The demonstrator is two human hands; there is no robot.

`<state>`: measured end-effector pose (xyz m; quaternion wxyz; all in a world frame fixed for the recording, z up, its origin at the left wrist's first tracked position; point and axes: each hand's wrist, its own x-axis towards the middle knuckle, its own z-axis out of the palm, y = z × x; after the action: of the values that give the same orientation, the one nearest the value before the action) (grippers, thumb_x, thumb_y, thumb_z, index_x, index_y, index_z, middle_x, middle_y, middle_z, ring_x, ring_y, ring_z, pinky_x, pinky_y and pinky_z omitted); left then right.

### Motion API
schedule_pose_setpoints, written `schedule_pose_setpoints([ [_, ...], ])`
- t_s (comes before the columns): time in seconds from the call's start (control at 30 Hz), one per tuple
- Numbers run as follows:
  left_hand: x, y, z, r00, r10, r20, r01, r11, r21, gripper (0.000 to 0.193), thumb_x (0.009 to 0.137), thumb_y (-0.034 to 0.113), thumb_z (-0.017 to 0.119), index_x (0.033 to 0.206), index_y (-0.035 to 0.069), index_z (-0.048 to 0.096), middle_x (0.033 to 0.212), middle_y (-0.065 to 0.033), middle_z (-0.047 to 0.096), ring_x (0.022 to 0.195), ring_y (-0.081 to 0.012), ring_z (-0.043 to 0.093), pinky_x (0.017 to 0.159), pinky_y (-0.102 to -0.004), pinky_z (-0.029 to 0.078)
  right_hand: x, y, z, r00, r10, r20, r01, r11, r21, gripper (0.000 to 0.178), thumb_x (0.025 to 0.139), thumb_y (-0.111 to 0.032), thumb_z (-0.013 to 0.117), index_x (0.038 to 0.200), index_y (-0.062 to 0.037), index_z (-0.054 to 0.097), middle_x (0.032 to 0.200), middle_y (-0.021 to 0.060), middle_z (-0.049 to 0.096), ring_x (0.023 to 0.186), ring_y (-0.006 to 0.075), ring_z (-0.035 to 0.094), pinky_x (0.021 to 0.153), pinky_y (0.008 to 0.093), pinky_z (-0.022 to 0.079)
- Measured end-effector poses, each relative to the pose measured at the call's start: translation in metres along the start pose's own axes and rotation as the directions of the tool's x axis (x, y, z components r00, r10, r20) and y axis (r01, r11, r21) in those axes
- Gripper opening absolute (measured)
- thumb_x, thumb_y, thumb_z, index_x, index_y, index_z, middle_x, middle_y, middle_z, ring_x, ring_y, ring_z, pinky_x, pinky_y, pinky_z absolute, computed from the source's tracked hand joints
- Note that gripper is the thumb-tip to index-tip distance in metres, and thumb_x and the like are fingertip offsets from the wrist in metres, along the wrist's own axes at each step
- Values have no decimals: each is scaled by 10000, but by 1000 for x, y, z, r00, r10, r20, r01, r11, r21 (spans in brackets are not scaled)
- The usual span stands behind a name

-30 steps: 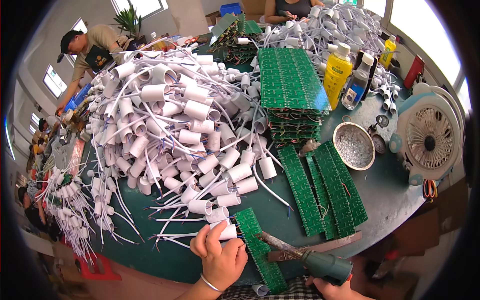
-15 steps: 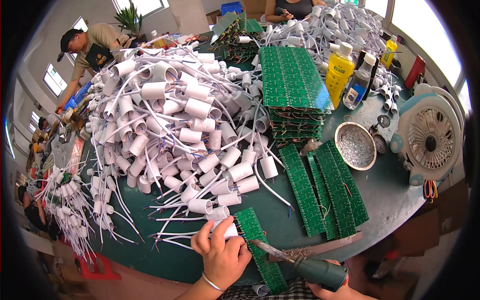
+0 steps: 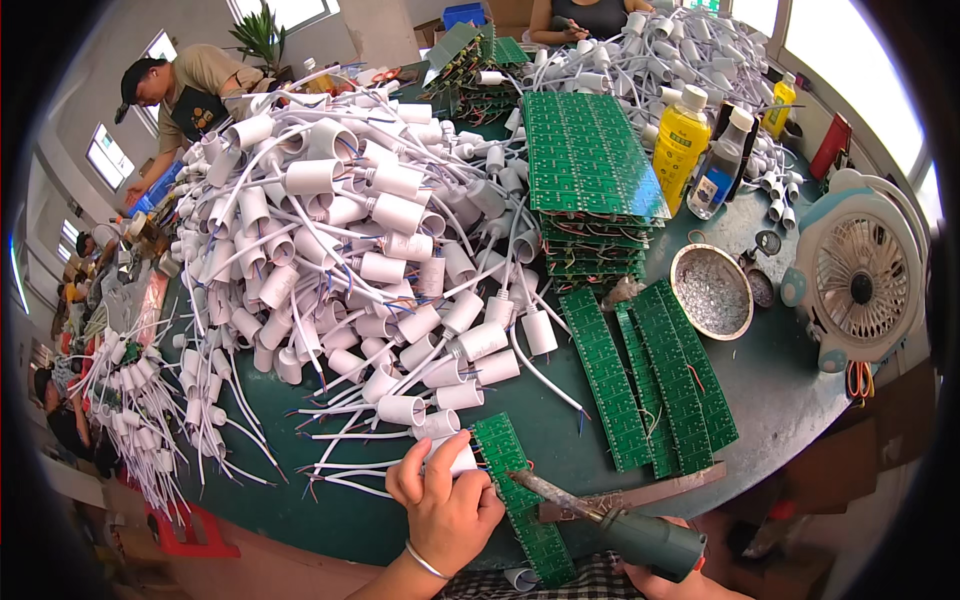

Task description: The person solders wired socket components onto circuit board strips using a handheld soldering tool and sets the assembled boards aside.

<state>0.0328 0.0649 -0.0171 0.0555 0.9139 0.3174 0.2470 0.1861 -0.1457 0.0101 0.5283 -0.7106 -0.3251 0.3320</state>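
Crowding the green counter [image 3: 300,515], a tangled heap of smooth cylindrical sockets [image 3: 330,230] faces a round-caged fan [image 3: 862,275]. The right hand [image 3: 660,583] grasps a soldering iron [image 3: 655,545], tip over a flat circuit strip [image 3: 535,535]; beside it, the left hand [image 3: 445,515] grips a white socket [image 3: 463,462].

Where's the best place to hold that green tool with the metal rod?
Probably by the thick green handle, coming from the lower right. It's chunky enough to wrap fingers around and points that way, while the thin metal rod reaches over the green board. The right hand holds it.
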Motion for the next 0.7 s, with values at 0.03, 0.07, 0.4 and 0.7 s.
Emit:
schedule_pose_setpoints([
  [0.03, 0, 0, 0, 1000, 7, 11, -7, 1000, -5, 155, 607, 87, 683, 674, 141, 554, 1261, -76, 503, 1199, -365, 341, 949, -498, 231, -1, 0, -2, 999, -36, -20, 35, 998, -58, 290, 723, -36, 715, 1002, 10, 651, 1010, 152, 657, 891, 260, 646, 795, 354, 505],
  [0.07, 0, -1, 0, 1000, 15, 22, -15, 1000, -10, 150, 603, 83, 675, 698, 135, 572, 1266, -94, 489, 1196, -392, 345, 978, -511, 224, 0, -1, -2, 999, -36, -22, 35, 998, -59, 290, 723, -36, 715, 1002, 10, 651, 1010, 152, 657, 891, 260, 646, 795, 354, 505],
  [0.4, 0, 0, -1, 1000, 3, -3, -3, 1000, -3, 151, 621, 94, 687, 654, 151, 551, 1245, -49, 524, 1203, -334, 342, 928, -482, 240, 0, 1, 2, 998, 10, -68, -8, 1000, 21, 315, 700, -24, 732, 1005, 6, 655, 988, 136, 660, 881, 245, 647, 791, 355, 503],
  [0.7, -10, -12, -7, 997, 25, 77, -12, 986, -167, 179, 646, 113, 756, 790, 147, 654, 1253, -94, 509, 1201, -381, 350, 1013, -466, 269, 1, 7, -1, 997, -33, -64, 33, 999, 3, 290, 723, -10, 702, 1006, 15, 647, 930, 124, 663, 821, 217, 655, 744, 339, 517],
])
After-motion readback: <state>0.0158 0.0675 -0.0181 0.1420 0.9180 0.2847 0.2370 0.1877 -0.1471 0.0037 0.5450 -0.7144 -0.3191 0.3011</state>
